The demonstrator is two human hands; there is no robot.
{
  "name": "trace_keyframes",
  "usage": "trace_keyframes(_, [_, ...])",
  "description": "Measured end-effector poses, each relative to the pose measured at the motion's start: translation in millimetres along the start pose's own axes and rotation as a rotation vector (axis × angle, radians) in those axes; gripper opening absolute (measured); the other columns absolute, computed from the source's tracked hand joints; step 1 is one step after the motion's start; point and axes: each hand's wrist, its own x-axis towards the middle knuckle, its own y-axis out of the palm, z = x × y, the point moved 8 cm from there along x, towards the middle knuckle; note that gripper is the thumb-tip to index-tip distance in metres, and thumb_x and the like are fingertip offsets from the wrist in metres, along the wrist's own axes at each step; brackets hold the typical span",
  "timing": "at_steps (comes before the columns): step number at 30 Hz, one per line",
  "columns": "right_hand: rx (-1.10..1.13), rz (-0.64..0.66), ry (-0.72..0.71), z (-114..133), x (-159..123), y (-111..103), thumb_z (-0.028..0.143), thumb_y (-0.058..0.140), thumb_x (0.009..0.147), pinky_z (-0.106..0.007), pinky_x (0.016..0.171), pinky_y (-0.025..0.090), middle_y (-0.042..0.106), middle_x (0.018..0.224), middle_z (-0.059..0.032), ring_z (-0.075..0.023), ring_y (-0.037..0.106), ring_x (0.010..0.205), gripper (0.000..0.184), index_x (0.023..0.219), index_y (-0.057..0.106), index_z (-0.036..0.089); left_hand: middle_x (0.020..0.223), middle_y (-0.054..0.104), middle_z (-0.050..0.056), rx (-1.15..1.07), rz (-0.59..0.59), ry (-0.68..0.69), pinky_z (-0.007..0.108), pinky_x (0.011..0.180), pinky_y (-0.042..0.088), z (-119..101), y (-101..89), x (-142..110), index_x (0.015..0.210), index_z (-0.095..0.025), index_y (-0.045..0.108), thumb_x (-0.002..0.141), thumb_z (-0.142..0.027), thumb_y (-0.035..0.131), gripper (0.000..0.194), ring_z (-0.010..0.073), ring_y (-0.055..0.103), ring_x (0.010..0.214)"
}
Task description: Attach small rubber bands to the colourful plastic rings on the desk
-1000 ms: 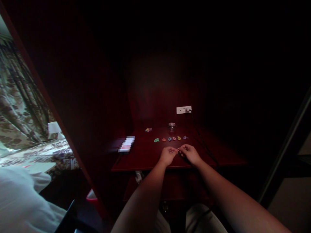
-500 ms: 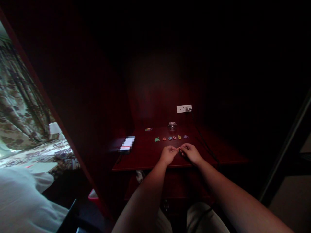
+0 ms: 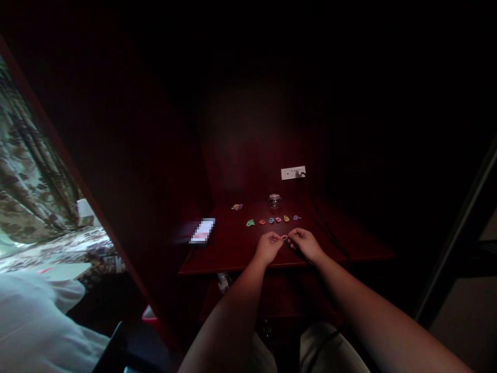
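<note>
Half a second ago the pinkish ring (image 3: 284, 237) showed as a narrow strip between the hands; now it shows as an open oval above the tabletop (image 3: 233, 254), while both hands have hardly moved. The left hand (image 3: 268, 247) pinches its 9 o'clock end with closed fingers, and the right hand (image 3: 305, 243) has its fingers bunched at 3 o'clock, whether gripping or only touching I cannot tell. The small coloured shapes (image 3: 278, 220) remain in their row, the jar (image 3: 274, 201) at 11 o'clock beyond.
</note>
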Motion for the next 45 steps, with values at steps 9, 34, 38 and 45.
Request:
trace_keyframes(9, [-0.032, 0.177, -0.014, 9.9, -5.6, 13.1, 0.034, 0.057, 0.064, -0.018, 0.041, 0.033, 0.053, 0.056, 0.0026, -0.0058, 0.044, 0.042, 0.023, 0.075, 0.054, 0.014, 0.056, 0.053, -0.001, -0.006, 0.059, 0.014, 0.018, 0.053, 0.036, -5.6, 3.5, -3.0, 0.062, -0.012, 0.053, 0.062, -0.020, 0.056, 0.008, 0.0069, 0.047, 0.052])
trace_keyframes(34, [-0.170, 0.162, -0.035, 16.8, -14.1, 14.3, 0.031, 0.046, 0.074, -0.019, 0.047, 0.033, 0.052, 0.059, 0.0011, -0.0089, 0.045, 0.053, 0.016, 0.070, 0.051, 0.016, 0.056, 0.050, -0.002, -0.068, 0.229, -0.178, 0.017, 0.047, 0.030, -8.8, 6.0, -16.1, 0.065, -0.013, 0.053, 0.067, -0.034, 0.055, 0.021, 0.0064, 0.042, 0.050])
trace_keyframes(38, [-0.145, 0.162, -0.027, 15.3, -14.5, 13.9, 0.030, 0.044, 0.075, -0.019, 0.048, 0.034, 0.053, 0.060, 0.0005, -0.0090, 0.046, 0.053, 0.016, 0.069, 0.050, 0.016, 0.059, 0.054, -0.001, -0.067, 0.242, -0.162, 0.018, 0.051, 0.033, -11.8, 6.6, -17.2, 0.066, -0.013, 0.056, 0.067, -0.033, 0.055, 0.020, 0.0071, 0.045, 0.053])
trace_keyframes(45, [-0.138, 0.159, -0.027, 14.4, -13.9, 13.5, 0.030, 0.045, 0.073, -0.019, 0.046, 0.033, 0.051, 0.056, 0.0014, -0.0081, 0.043, 0.050, 0.017, 0.066, 0.050, 0.016, 0.072, 0.061, 0.004, -0.042, 0.240, -0.121, 0.021, 0.060, 0.040, -12.8, 8.3, -19.3, 0.073, -0.013, 0.059, 0.069, -0.033, 0.054, 0.021, 0.0110, 0.053, 0.064])
